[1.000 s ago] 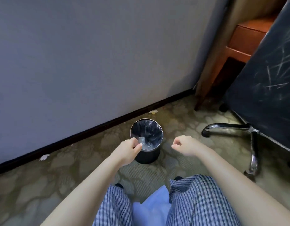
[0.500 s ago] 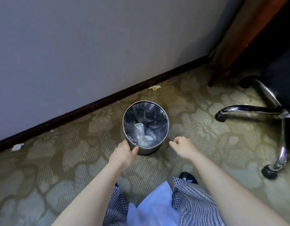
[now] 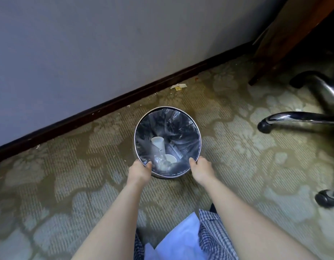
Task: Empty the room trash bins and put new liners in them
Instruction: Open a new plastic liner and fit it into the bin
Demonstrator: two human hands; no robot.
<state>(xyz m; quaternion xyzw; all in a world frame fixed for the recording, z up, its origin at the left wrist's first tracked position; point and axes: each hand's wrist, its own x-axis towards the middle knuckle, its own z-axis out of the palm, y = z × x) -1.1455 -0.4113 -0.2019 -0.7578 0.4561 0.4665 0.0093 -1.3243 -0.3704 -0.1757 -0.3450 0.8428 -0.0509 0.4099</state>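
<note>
- Carpet floor [image 3: 68, 184] carries everything. At its near edge a pale sheet [image 3: 173, 244] lies against checked trousers [image 3: 215, 239]; whether it is a fresh liner I cannot tell.
- Left hand [image 3: 139, 170] grips the near rim of the bin [image 3: 162, 176], with the thumb hooked over the edge and the fingers clenched on it.
- Right hand [image 3: 201, 168] sits at the rim's near right with the thumb touching it. Its fingers are hidden, so I cannot tell whether they grasp.
- The bin stands upright on the floor near the wall edge. The dark liner [image 3: 181, 126] is in place, with white cups [image 3: 158, 144] at the bottom.
- Emptying looks barely begun: pulling the liner out, dumping it and fitting a new one all remain.
- Beyond, a paper scrap [image 3: 178, 86] lies by the baseboard [image 3: 125, 98], and a chair base [image 3: 303, 117] stands far right.
</note>
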